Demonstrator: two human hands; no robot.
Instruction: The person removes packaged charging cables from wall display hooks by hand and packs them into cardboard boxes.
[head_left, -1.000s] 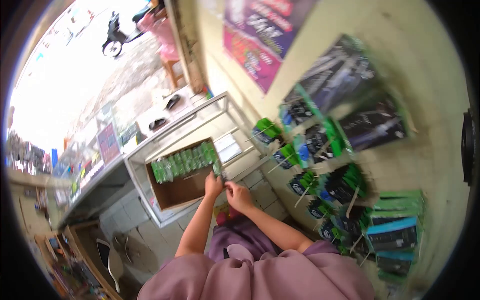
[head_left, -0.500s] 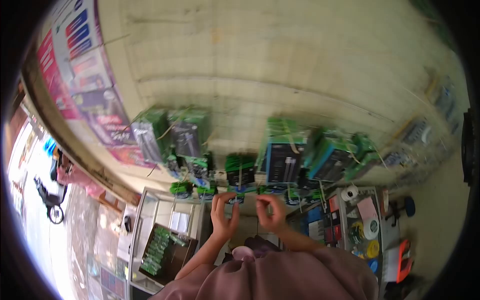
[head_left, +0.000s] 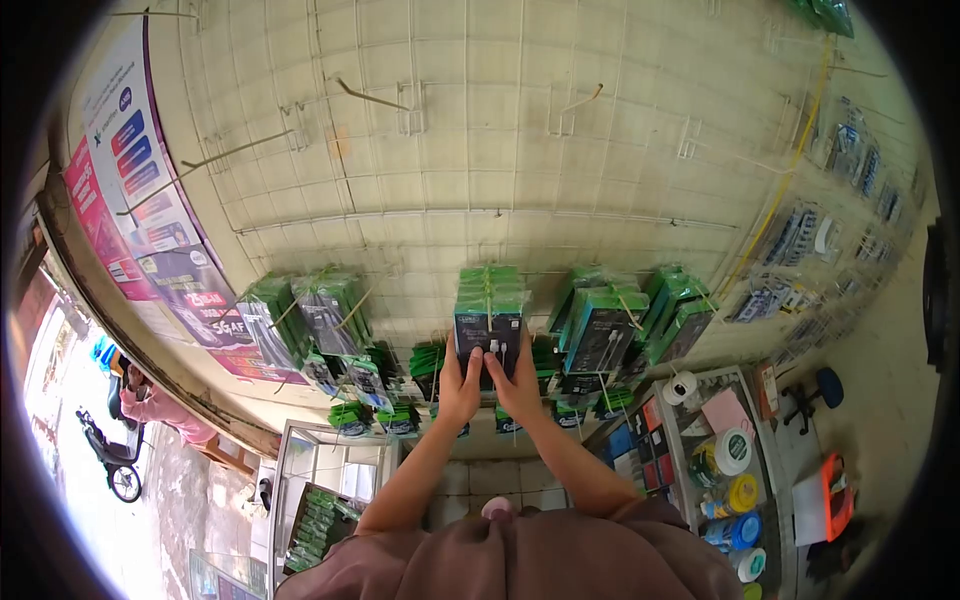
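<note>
Between both hands [head_left: 461, 392], the packet [head_left: 487, 330] faces the camera (apparently upright lengthwise).

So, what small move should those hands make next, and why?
Perhaps gently press the black-and-green packs square: the left hand and right hand hold their lower part from either side, and the packs seem to hang from a hook.

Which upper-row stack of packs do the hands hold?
The middle stack: left hand and right hand clasp its lower part. The side stacks hang untouched to its left and right.
</note>
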